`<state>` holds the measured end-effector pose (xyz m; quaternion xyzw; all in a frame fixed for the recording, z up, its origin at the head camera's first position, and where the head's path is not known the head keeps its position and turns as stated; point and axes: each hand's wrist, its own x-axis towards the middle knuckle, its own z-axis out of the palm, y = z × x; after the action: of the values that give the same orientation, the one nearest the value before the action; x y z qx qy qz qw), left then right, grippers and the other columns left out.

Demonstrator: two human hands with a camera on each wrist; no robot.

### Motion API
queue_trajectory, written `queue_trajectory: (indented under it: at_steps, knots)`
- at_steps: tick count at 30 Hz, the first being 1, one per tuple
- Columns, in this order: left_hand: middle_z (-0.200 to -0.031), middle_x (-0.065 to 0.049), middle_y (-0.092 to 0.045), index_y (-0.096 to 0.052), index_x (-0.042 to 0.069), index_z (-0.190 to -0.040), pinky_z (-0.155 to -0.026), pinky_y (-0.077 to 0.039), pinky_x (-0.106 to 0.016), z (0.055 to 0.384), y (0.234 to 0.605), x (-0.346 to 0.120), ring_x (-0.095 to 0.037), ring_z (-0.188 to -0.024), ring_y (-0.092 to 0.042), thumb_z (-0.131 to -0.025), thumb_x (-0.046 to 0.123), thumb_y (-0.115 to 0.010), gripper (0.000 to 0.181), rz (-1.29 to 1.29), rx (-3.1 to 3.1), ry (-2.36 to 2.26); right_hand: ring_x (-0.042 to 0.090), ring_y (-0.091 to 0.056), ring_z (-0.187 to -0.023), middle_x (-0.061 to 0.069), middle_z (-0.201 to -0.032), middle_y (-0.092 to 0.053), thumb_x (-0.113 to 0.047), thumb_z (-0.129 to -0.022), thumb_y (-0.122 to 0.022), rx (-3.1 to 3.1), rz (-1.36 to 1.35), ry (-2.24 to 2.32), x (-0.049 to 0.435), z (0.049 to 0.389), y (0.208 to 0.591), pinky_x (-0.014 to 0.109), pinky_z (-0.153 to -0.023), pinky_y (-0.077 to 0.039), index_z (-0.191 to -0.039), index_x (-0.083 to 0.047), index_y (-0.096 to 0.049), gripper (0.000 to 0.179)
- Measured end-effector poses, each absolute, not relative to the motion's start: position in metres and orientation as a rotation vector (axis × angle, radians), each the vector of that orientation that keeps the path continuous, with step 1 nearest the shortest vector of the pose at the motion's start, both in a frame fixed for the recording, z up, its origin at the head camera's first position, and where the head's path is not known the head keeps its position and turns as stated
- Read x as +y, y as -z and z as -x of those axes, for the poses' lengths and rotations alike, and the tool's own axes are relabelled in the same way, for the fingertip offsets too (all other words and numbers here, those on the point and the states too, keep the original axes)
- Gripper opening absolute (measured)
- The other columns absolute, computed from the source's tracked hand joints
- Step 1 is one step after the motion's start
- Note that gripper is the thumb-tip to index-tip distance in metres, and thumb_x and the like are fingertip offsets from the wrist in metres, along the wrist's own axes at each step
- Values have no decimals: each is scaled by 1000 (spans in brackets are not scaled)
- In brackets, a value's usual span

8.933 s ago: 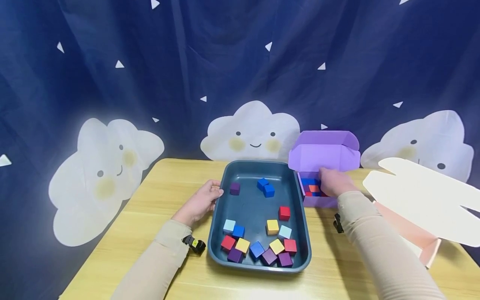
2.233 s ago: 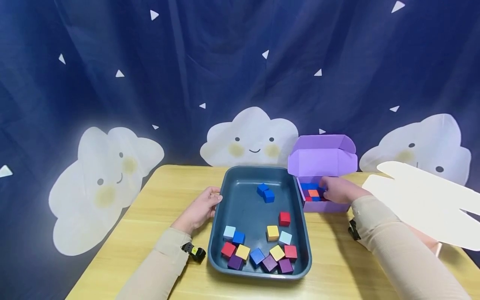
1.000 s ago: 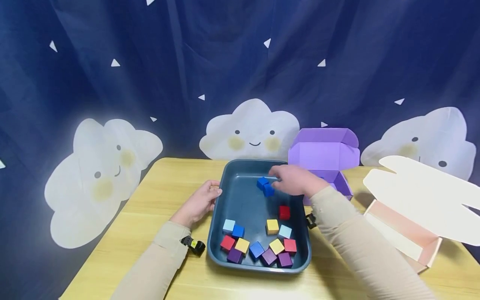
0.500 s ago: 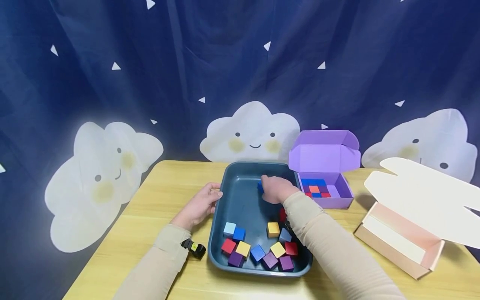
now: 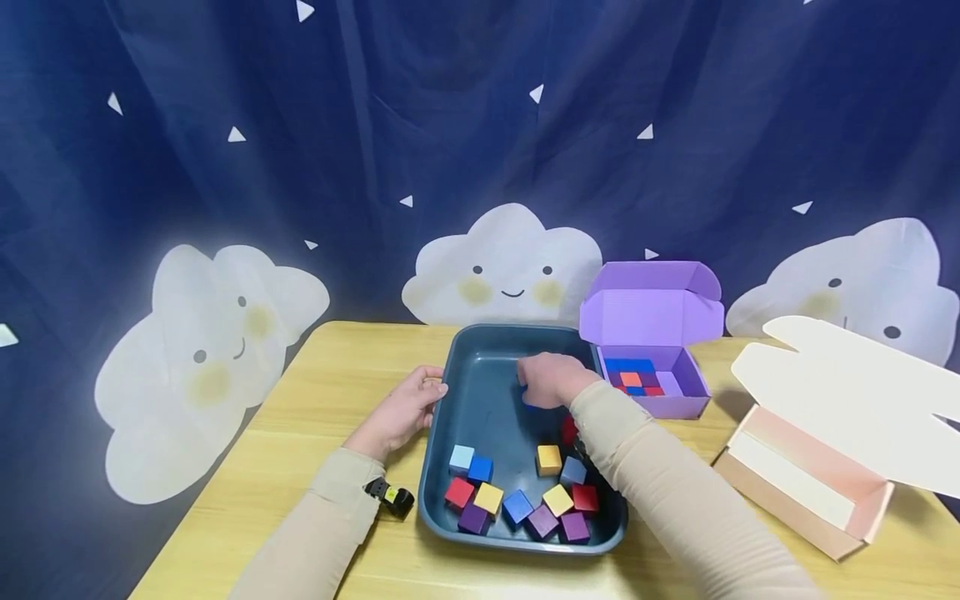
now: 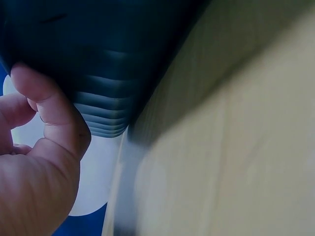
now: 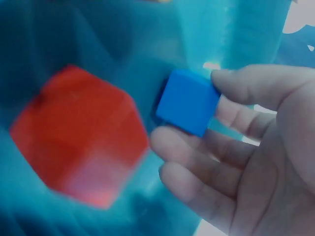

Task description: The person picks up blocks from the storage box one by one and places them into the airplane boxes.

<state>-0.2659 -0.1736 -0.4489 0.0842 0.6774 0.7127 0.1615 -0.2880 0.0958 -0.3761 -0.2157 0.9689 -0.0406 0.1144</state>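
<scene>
Our loosely bent left hand (image 5: 397,412) touches the tray's (image 5: 517,548) left rim while our right hand (image 5: 555,381) pinches a blue block (image 7: 189,103) in its far half, best gripped squarely.

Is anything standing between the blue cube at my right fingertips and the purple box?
Yes: the right wall of the tray, with the left wall of the purple box beyond, so the blue cube likely needs lifting over both. The box's lid is open; nothing else visible blocks the way.
</scene>
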Motion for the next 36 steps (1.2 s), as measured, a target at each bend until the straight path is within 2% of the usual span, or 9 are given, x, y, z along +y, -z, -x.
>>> queue_trajectory:
  at_steps: [2, 6, 10, 13, 16, 20, 25, 28, 36]
  knots:
    - [-108, -19, -61, -40, 1, -133, -62, -53, -27, 266, 449, -174, -18, -77, -60, -107, 8, -45, 27, -244, 1935, -2038, 21, -61, -91, 5, -112, -69, -22, -94, -68, 2842, 654, 128, 99, 290, 366, 44, -85, -54, -115, -13, -65, 24]
    - [-113, -25, -59, -40, 0, -134, -63, -53, -27, 264, 449, -174, -18, -78, -60, -107, 8, -45, 28, -255, 1935, -2039, 23, -61, -89, 6, -103, -68, -21, -92, -69, 2856, 726, 187, 116, 296, 343, 43, -83, -53, -108, -10, -65, 20]
    - [-117, -30, -57, -39, -1, -135, -62, -54, -27, 263, 448, -173, -18, -78, -60, -107, 7, -45, 30, -250, 1927, -2031, 27, -61, -90, 9, -101, -67, -20, -91, -71, 2878, 765, 230, 148, 300, 324, 46, -85, -53, -108, -6, -64, 24]
    - [-115, -29, -58, -39, -1, -135, -62, -54, -28, 262, 447, -173, -18, -77, -60, -107, 8, -45, 30, -252, 1927, -2027, 30, -63, -94, 11, -104, -67, -20, -91, -72, 2915, 713, 276, 177, 302, 315, 51, -89, -51, -110, -4, -65, 25]
    - [-110, -22, -61, -40, 0, -134, -61, -54, -28, 263, 447, -173, -18, -76, -60, -107, 8, -45, 29, -256, 1934, -2032, 32, -63, -92, 11, -101, -68, -19, -91, -71, 2942, 658, 306, 207, 303, 310, 54, -88, -51, -106, -4, -66, 23]
    - [-105, -14, -63, -41, 1, -133, -61, -52, -26, 264, 447, -174, -18, -76, -60, -107, 9, -46, 28, -255, 1945, -2032, 30, -63, -84, 10, -93, -68, -19, -90, -71, 2943, 555, 291, 242, 303, 313, 54, -82, -53, -103, -2, -66, 22]
    - [-104, -12, -63, -40, 1, -134, -62, -52, -26, 262, 447, -175, -18, -77, -60, -107, 9, -46, 28, -256, 1949, -2025, 33, -60, -84, 11, -87, -67, -18, -85, -73, 2969, 468, 283, 274, 303, 328, 54, -82, -49, -96, -2, -65, 20]
    - [-105, -12, -64, -41, 1, -134, -63, -53, -27, 262, 446, -175, -18, -79, -60, -107, 10, -46, 29, -254, 1948, -2027, 35, -60, -83, 12, -85, -66, -17, -84, -73, 2993, 441, 293, 285, 303, 337, 56, -82, -48, -92, -2, -64, 20]
    - [-105, -12, -64, -41, 1, -134, -64, -54, -27, 262, 447, -175, -19, -79, -61, -107, 10, -46, 29, -257, 1945, -2029, 38, -60, -85, 17, -87, -66, -18, -85, -70, 3038, 296, 309, 293, 309, 358, 59, -82, -48, -97, 2, -61, 25]
